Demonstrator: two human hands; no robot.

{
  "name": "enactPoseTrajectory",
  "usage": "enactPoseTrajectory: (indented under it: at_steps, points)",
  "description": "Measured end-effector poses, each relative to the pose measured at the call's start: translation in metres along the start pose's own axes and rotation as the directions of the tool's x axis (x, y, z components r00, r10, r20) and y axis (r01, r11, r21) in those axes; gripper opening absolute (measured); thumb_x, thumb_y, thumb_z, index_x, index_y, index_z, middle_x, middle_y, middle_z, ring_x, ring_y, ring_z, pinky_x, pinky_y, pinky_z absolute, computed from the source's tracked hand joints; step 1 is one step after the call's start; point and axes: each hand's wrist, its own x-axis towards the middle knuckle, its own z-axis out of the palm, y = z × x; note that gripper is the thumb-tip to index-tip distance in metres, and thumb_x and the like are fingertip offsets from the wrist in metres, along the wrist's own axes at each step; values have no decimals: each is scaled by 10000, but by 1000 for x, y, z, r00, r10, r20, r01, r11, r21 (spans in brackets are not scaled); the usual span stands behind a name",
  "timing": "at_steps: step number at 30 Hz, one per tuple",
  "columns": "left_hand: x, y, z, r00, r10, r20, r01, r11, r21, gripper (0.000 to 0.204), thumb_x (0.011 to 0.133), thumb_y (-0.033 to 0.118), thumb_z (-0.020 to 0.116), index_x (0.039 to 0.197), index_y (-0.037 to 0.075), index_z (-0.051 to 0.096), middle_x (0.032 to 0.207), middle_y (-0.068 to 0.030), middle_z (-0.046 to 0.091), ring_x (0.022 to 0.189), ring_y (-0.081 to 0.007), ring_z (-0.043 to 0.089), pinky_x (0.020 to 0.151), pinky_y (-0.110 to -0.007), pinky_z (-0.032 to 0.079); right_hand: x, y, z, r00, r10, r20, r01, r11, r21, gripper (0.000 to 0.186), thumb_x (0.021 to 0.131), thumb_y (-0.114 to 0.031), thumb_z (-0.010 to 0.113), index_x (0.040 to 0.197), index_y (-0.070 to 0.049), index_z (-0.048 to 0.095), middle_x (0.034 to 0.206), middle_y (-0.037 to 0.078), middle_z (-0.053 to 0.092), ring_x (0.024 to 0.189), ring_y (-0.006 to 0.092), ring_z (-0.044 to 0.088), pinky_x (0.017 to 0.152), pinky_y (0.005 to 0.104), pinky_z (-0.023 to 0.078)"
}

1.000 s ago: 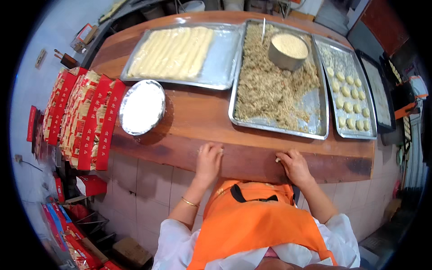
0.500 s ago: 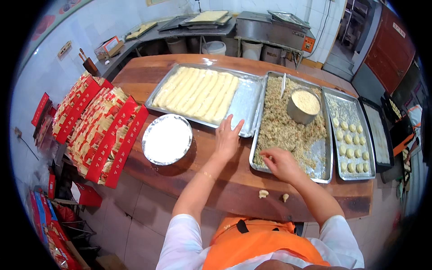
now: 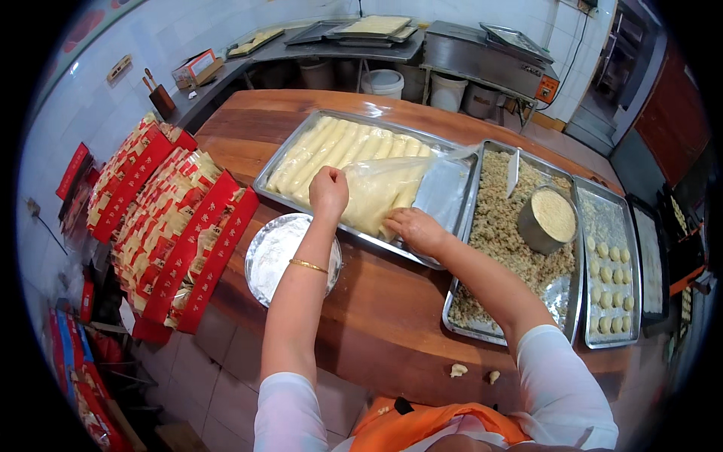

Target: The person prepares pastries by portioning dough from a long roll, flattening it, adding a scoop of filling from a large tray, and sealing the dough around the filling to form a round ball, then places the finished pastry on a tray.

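A steel tray [image 3: 280, 172] on the wooden table holds several pale dough logs [image 3: 331, 147] laid side by side. A clear plastic sheet [image 3: 410, 177] covers part of them and is lifted at its near left corner. My left hand [image 3: 328, 190] is closed on that raised edge of the sheet. My right hand [image 3: 416, 230] rests on the end of a dough log at the tray's near right corner, fingers curled on it.
A round steel plate of white flour [image 3: 282, 252] sits near the left forearm. To the right lie a tray of crumbly filling [image 3: 503, 226] with a steel cup [image 3: 546, 218] and a tray of small dough balls [image 3: 611, 271]. Red packages [image 3: 177, 226] stack at left. Two dough bits [image 3: 473, 372] lie at the table edge.
Both hands have moved from the table's near edge out to the dough tray. The left hand has taken hold of the plastic sheet and lifted it; the right hand left the filling tray.
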Motion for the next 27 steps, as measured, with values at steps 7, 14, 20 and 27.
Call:
enactPoseTrajectory:
  at_steps: [7,14,20,27]
  points:
    - [9,-24,-15,999,11,53,-10,1000,-17,197,861,191,664,888,-3,684,827,-124,700,763,-234,665,731,-356,517,17,25,20,974,-51,220,58,998,-27,292,835,-135,586,1116,-57,603,1187,148,633,1117,315,597,902,446,480]
    - [-20,2,-34,968,249,18,-250,968,31,222,870,214,646,890,-2,689,881,-179,692,812,-318,681,751,-434,518,28,42,10,909,383,166,-417,852,317,284,848,-188,662,1096,-51,650,993,176,686,916,318,672,820,379,538]
    - [-67,36,-26,645,251,722,-314,948,-49,296,927,259,656,1019,-18,708,883,-178,722,769,-268,700,717,-378,542,42,104,-23,479,863,157,-143,-100,985,166,893,-190,642,1018,-80,640,945,26,659,821,145,640,724,310,531]
    - [-54,44,45,741,346,576,-328,934,-139,545,911,309,680,1297,-58,567,1214,-251,642,1063,-343,653,906,-402,521,76,141,-111,461,879,-119,-172,221,960,113,887,-144,621,963,-62,636,848,-6,615,732,92,561,648,249,464]
